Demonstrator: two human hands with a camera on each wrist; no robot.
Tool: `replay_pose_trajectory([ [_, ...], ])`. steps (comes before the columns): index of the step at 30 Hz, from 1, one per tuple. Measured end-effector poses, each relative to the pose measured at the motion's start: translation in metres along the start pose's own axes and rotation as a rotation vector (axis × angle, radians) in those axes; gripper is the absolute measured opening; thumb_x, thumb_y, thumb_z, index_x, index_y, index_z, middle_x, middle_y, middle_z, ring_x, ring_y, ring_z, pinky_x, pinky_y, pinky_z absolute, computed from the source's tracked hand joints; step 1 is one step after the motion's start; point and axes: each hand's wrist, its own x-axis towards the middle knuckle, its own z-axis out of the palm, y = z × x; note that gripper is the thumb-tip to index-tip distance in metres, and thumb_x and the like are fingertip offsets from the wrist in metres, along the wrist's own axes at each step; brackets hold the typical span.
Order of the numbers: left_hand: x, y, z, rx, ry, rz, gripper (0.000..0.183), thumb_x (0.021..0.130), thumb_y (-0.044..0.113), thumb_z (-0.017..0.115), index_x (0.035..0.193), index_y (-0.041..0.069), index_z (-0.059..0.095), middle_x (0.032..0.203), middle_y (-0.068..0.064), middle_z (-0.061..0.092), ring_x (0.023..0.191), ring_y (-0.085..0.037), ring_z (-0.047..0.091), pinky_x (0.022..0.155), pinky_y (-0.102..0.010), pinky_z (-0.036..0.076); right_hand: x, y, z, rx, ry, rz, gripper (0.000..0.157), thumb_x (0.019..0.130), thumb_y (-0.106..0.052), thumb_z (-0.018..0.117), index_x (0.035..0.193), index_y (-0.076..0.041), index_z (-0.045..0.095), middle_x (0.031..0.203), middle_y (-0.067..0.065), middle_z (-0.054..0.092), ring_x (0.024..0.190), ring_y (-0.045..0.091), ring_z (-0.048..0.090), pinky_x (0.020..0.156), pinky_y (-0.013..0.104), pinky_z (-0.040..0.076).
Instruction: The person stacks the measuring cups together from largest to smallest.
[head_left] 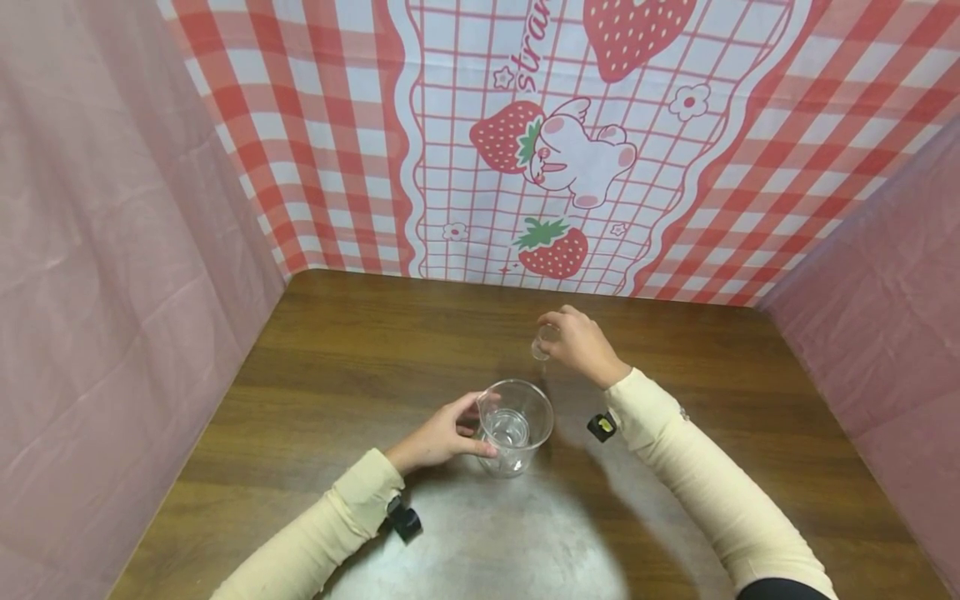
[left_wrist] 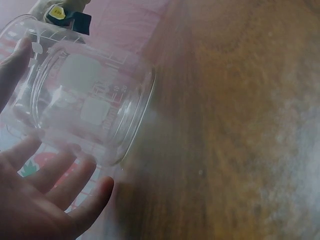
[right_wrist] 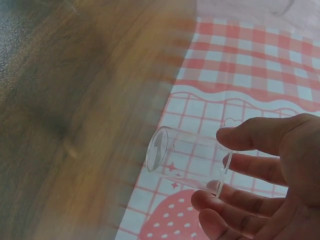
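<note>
My left hand (head_left: 442, 433) holds a large clear glass beaker (head_left: 536, 429) from its left side, thumb at the near side and fingers at the far side. Inside that beaker shows a smaller clear glass vessel (head_left: 508, 429). White markings run along the beaker wall (left_wrist: 82, 75) in the left wrist view. Farther back and to the right, my right hand (head_left: 581, 342) holds a small clear glass cup (head_left: 540, 346) above the table. Thumb and fingertips grip the small cup (right_wrist: 192, 155) around its rim, with its round base pointing down toward the wood.
The brown wooden table (head_left: 337, 333) lies beneath both hands. A red-and-white strawberry-print cloth (head_left: 465, 200) hangs along its back edge. Pink curtains (head_left: 127, 250) flank it on the left and right. Each wrist carries a small black camera (head_left: 405, 521).
</note>
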Motion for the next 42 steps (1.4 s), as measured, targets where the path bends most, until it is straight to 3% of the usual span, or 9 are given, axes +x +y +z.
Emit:
replay_pose_trajectory([
  [42, -0.001, -0.001, -0.001, -0.022, -0.007, 0.012, 0.076, 0.079, 0.016, 0.080, 0.143, 0.005, 0.042, 0.142, -0.024, 0.050, 0.126, -0.041, 0.052, 0.102, -0.050, 0.050, -0.013, -0.029, -0.023, 0.014, 0.070, -0.118, 0.034, 0.076, -0.014, 0.078, 0.108, -0.005, 0.071, 0.096, 0.013, 0.066, 0.080, 0.025, 0.062, 0.069, 0.045, 0.054],
])
